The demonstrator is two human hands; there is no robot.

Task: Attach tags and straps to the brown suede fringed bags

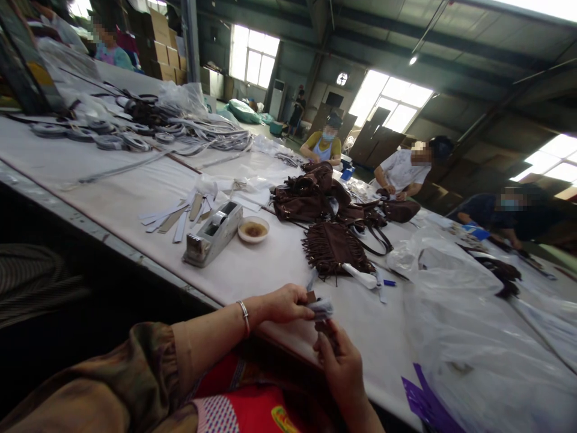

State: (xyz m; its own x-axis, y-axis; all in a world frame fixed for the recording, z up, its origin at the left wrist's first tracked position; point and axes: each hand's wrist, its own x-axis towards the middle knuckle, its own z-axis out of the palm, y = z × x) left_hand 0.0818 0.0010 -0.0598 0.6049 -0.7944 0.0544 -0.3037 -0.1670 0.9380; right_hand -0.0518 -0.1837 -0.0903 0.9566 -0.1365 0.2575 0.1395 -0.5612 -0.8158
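Note:
My left hand (286,302) pinches a small brown piece wrapped with pale tape or paper (319,308) at the near edge of the white table (270,264). My right hand (341,361) is curled just below it, fingers closed on the lower end of the same dark brown strip. A bracelet sits on my left wrist. Just beyond my hands lie a brown fringed bag (336,248) and a white handled tool (362,276).
A grey tape dispenser (213,233) and a small bowl of brown liquid (253,229) stand to the left. Brown bags (311,192), pale strips (175,218) and clear plastic sheets (469,325) cover the table. Other people work along the far side.

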